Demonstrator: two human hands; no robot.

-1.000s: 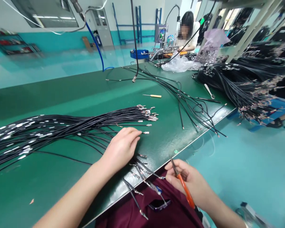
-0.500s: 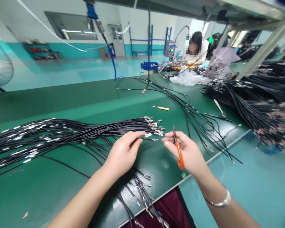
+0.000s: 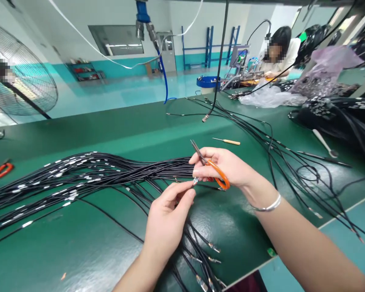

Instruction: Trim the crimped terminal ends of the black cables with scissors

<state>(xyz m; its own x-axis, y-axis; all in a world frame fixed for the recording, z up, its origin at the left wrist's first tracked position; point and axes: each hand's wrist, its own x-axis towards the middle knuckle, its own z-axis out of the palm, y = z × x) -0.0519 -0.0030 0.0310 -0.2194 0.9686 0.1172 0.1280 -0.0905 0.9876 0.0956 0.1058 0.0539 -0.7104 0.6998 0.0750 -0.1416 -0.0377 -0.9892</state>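
"Cable ends (image 3: 213, 247) fan out nearest, at five o'clock from the pinched metal terminal (image 3: 195, 181). What's just changed?"

"The left hand (image 3: 166, 221) and right hand (image 3: 237, 164), apart half a second ago, now meet. The left grip pinches the terminal above the counter (image 3: 94, 259); the right grasps scissors (image 3: 214, 165), fingertips brushing that same terminal or just beside it, I can't tell which."

"Meaning?"

"Work seems narrowed to that one terminal."

"And beyond?"

"The black bundle (image 3: 118, 176) at nine o'clock, a yellow-handled pick (image 3: 231, 142) at one, then, far off, also at one, a co-worker (image 3: 293, 50)."
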